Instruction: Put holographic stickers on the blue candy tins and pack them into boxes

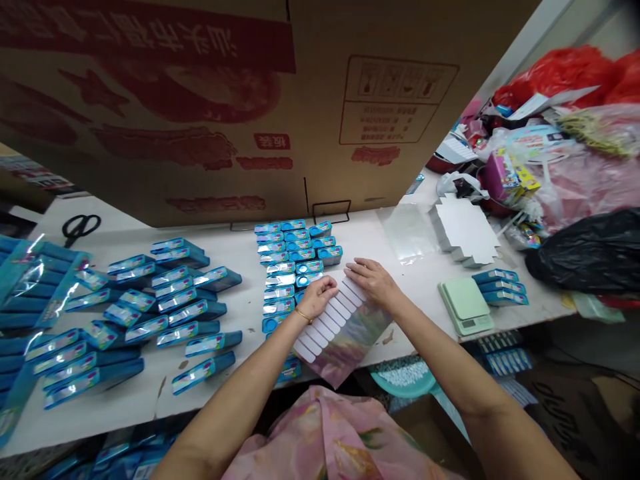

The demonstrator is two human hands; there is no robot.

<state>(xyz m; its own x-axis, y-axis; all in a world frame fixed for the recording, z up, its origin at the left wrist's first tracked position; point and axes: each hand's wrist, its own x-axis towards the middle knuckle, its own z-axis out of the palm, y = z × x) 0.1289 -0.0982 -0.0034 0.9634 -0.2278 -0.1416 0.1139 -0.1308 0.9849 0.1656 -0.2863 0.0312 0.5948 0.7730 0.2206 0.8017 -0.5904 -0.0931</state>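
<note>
A shiny sheet with a row of white rounded strips [334, 327] lies slanted at the table's front edge, in front of my body. My left hand [317, 297], with a bracelet at the wrist, is closed at the sheet's upper left side; its fingertips are pressed together and what they hold is too small to make out. My right hand [373, 281] rests on the sheet's upper right end with its fingers stretched out. Rows of small blue boxes [301, 255] stand just beyond and left of my left hand.
A large cardboard box [310, 167] fills the back. More blue boxes [175, 300] and scissors [81, 228] are at left. A green scale [465, 305], white card stack [465, 230] and clear bag [407, 233] lie right. A turquoise basin [404, 380] sits below the edge.
</note>
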